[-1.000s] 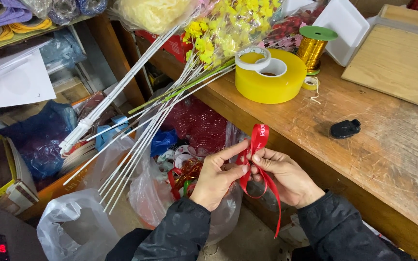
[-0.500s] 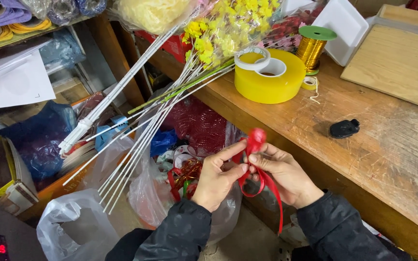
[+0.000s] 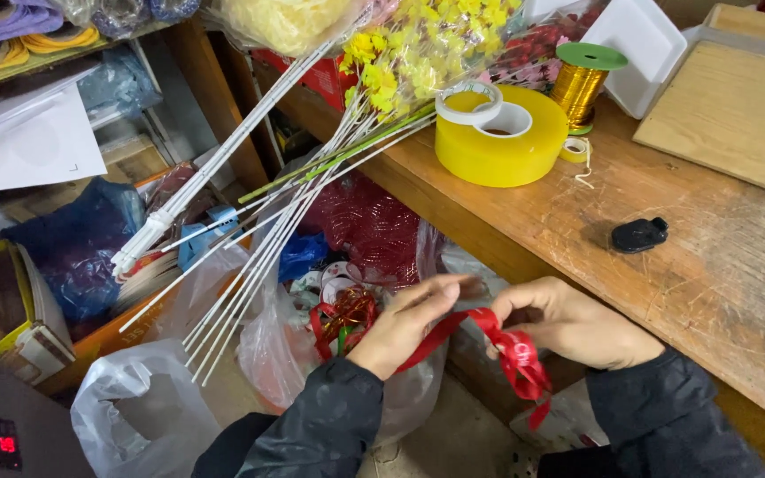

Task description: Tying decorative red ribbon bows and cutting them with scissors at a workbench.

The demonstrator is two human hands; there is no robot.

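Both my hands work a red ribbon (image 3: 498,341) just below the edge of a wooden workbench (image 3: 737,257). My left hand (image 3: 409,323) pinches one stretch of the ribbon, fingers pointing right. My right hand (image 3: 568,323) grips the ribbon's other part, and a bunch of loops hangs down from it. Both sleeves are dark.
On the bench stand a large yellow tape roll (image 3: 498,137) with a white ring on top, a gold wire spool (image 3: 582,84), a small black object (image 3: 637,235), a wooden board (image 3: 737,106). White-stemmed yellow flowers (image 3: 400,62) jut off the bench. Plastic bags (image 3: 143,412) and ribbon scraps (image 3: 343,314) lie below.
The ribbon stood upright as a loop between my fingers; now my hands have lowered and spread, and it runs flat between them with loops hanging under my right hand.
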